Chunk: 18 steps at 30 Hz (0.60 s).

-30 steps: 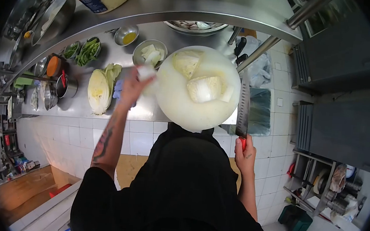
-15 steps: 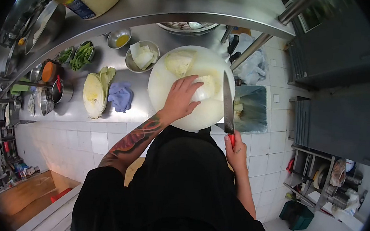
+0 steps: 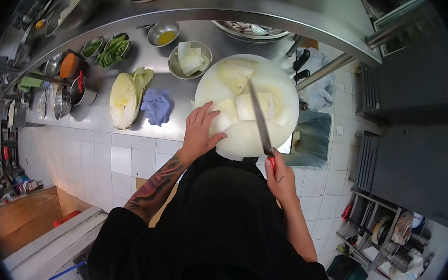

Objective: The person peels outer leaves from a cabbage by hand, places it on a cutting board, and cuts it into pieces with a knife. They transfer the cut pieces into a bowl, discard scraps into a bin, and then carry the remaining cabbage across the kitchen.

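Head view: the left hand (image 3: 200,133) is touching a napa cabbage chunk (image 3: 227,112) while the right hand (image 3: 282,178) is grasping a red-handled kitchen knife (image 3: 262,125).
The chunk is lying on the round white cutting board (image 3: 288,84), just beyond the left hand and nearer it than the right; the blade is slanting forward and leftward across the crosswise-lying middle chunk (image 3: 246,105) and hiding part of it. Whether steel is meeting leaf, or the spread left fingers are gripping, I cannot tell; pale edges are blending, and the right fist is covering most of the handle.
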Tool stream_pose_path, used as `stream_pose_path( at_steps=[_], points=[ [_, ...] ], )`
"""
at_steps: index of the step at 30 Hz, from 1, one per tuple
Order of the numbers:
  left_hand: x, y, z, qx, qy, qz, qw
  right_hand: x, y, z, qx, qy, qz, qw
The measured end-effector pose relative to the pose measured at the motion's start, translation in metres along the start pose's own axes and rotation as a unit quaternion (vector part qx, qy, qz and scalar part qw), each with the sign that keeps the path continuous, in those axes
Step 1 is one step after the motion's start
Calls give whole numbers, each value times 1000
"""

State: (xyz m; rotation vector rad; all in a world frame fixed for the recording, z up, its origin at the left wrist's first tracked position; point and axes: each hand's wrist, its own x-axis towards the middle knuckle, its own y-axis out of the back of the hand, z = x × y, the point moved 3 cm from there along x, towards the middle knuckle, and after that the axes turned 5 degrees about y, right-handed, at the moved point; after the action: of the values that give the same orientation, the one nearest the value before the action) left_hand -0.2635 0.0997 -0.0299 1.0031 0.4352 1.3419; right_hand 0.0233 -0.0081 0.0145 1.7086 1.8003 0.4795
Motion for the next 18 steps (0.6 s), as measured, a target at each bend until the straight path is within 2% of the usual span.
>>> stream_pose_path(
  at_steps=[2, 3, 5, 6, 8, 9, 11, 13, 18],
  points=[
    [-2, 8, 0, -80, 21, 48, 995, 4, -5, -14, -58, 128, -10, 990],
    [-5, 9, -8, -80, 25, 51, 995, 7, -7, -17, -59, 131, -14, 989],
    [-8, 8, -28, -97, -48, 1, 994, 13, -15, -21, -111, 105, -67, 986],
    [-6, 10, -31, -97, -44, 3, 994, 14, -18, -21, -138, 91, -95, 982],
    [-2, 10, -30, -108, -140, -57, 983, 14, -21, -23, -161, 117, -99, 975],
    [3, 13, -30, -108, -136, -56, 983, 14, -22, -25, -182, 142, -97, 968],
    [12, 17, -26, -98, -169, -104, 975, 11, -23, -28, -199, 144, -101, 964],
    [16, 18, -28, -93, -176, -114, 973, 7, -22, -35, -216, 144, -101, 960],
    [20, 17, -29, -91, -182, -139, 969, 6, -25, -51, -245, 86, -136, 956]
  ],
)
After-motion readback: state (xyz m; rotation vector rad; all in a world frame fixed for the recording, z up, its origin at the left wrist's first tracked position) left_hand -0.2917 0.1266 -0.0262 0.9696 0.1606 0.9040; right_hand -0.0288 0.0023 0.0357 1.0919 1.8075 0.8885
